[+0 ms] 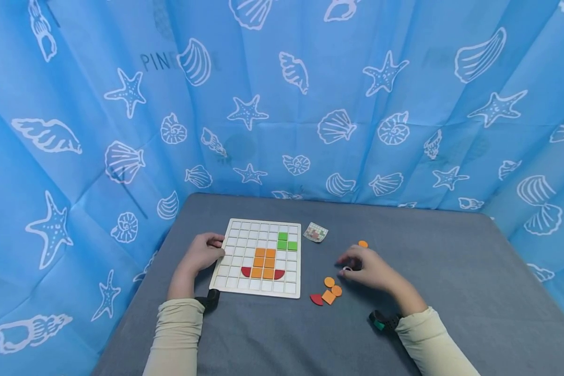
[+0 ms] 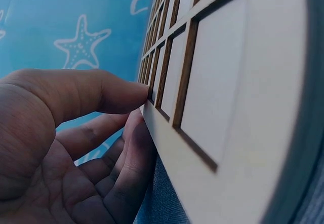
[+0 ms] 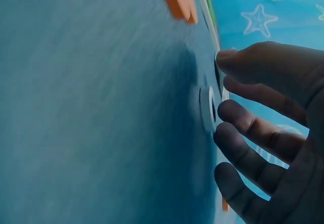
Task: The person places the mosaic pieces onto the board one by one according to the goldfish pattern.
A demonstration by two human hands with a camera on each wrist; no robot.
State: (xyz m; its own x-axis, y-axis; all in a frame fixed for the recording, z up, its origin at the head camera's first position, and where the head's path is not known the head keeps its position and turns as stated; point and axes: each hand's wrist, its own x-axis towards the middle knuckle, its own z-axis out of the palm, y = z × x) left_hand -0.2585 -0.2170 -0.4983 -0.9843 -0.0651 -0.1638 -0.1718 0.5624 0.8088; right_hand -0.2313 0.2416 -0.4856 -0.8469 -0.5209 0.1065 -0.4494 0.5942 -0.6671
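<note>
My left hand (image 1: 203, 254) pinches the left edge of a white grid board (image 1: 244, 292), thumb on top and fingers beneath, as the left wrist view shows. Several orange squares (image 1: 265, 262) fill cells in its lower middle, flanked by two red quarter-circles (image 1: 279, 274). Three green squares (image 1: 282, 244) sit at the upper right of the grid. Over the table to the right of the board, my right hand (image 1: 370, 269) hovers with fingers loosely bent. A small white round piece (image 3: 206, 110) with a dark centre lies right by its fingertips.
Between board and right hand lie two loose orange discs (image 1: 329, 282), an orange square tile (image 1: 328, 297) and a red quarter-circle tile (image 1: 316, 299). Another orange piece (image 1: 363, 244) is beyond the right hand. A small pattern card (image 1: 315, 232) rests beside the board's upper right corner.
</note>
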